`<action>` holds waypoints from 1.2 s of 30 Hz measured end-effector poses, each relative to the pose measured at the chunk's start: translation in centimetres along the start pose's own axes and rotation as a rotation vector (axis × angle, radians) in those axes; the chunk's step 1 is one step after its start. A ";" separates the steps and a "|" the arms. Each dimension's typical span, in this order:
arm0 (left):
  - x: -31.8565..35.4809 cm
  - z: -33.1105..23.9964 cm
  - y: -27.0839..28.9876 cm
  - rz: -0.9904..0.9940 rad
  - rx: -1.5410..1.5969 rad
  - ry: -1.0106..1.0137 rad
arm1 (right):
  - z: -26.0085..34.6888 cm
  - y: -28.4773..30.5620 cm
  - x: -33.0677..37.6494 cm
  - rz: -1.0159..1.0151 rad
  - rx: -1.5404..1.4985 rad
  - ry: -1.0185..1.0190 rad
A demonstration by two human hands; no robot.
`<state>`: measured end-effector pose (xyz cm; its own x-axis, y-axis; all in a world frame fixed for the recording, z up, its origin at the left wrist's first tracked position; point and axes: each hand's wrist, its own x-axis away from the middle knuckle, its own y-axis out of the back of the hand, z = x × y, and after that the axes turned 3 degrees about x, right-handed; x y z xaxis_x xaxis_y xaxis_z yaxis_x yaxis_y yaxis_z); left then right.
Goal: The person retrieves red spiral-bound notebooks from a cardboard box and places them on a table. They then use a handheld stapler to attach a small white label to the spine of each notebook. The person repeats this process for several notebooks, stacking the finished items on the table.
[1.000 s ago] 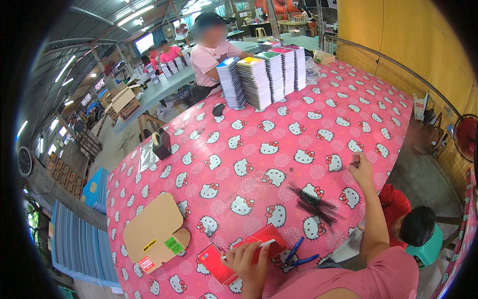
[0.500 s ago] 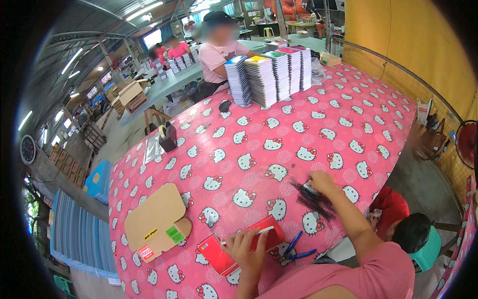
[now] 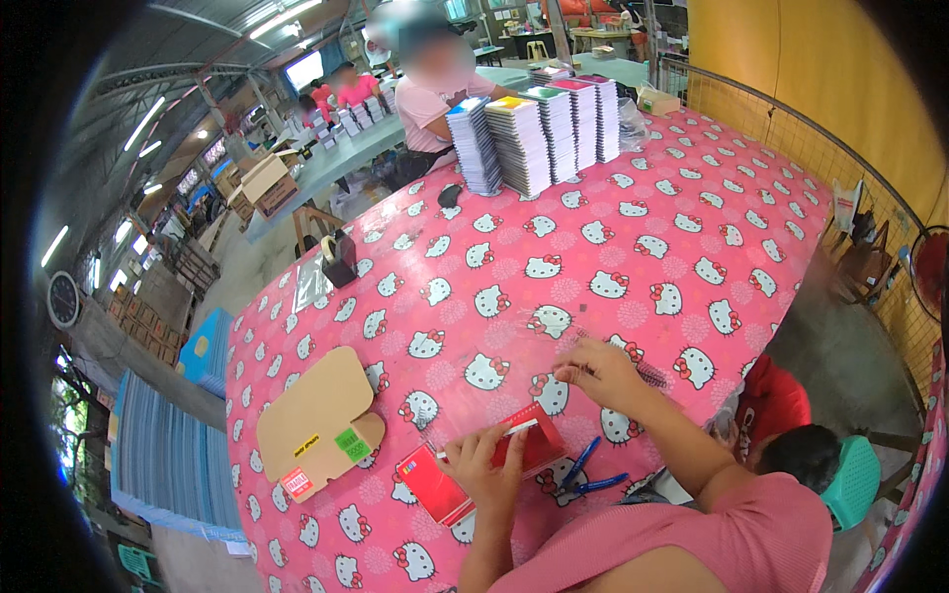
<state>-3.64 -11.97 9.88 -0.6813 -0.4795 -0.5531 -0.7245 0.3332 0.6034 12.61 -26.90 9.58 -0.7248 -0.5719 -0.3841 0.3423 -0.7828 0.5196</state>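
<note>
My left hand (image 3: pixel 486 472) grips a red booklet (image 3: pixel 427 486) near the table's front edge, its fingers bent over the middle. The booklet's right part (image 3: pixel 549 445) shows a row of holes along its upper edge, and a thin white strip (image 3: pixel 522 427) lies by my fingertips. My right hand (image 3: pixel 598 378) is raised just beyond the booklet with its fingers pinched together. What they hold, if anything, is too small to make out. Dark binding coils (image 3: pixel 649 374) show behind that hand, mostly hidden by it. Blue-handled pliers (image 3: pixel 591 482) rest to the booklet's right.
A flat brown cardboard box (image 3: pixel 321 420) lies at left, with a tape dispenser (image 3: pixel 338 259) beyond. Tall notebook stacks (image 3: pixel 519 148) stand at the far side near a co-worker (image 3: pixel 440 109). Another person (image 3: pixel 791 460) sits low at right, beside a green chair (image 3: pixel 852 484).
My right hand has moved left from the pile of binding coils toward the booklet, and its forearm now covers most of the pile. My left hand stays on the booklet.
</note>
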 end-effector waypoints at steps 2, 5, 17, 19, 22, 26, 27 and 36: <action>0.3 0.3 0.0 0.002 -0.021 -0.020 | 0.0 -0.7 0.3 0.009 0.031 0.111; 0.2 0.1 0.1 0.005 -0.028 -0.020 | 1.7 -0.2 0.6 0.074 -0.124 -0.060; -0.1 0.1 -0.2 0.012 -0.029 -0.032 | 2.8 2.1 -2.2 -0.228 -0.147 0.087; -0.3 0.2 -0.4 0.010 -0.009 -0.032 | 3.8 2.9 -2.6 -0.239 -0.249 0.144; 0.1 0.1 -0.2 0.008 -0.007 -0.018 | 4.7 3.1 -2.3 -0.238 -0.396 0.180; 0.0 0.2 -0.1 0.015 -0.015 -0.021 | 4.8 3.2 -2.3 -0.279 -0.383 0.206; 0.1 0.3 -0.1 0.014 -0.020 -0.025 | 5.0 3.5 -2.0 -0.256 -0.346 0.188; 0.2 0.6 0.1 -0.004 -0.037 -0.037 | 3.6 -1.1 1.0 0.251 -0.145 0.146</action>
<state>-3.94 -11.57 9.50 -0.6824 -0.4499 -0.5762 -0.7232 0.3004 0.6219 9.38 -25.73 11.39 -0.5171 -0.7727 -0.3682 0.5892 -0.6334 0.5016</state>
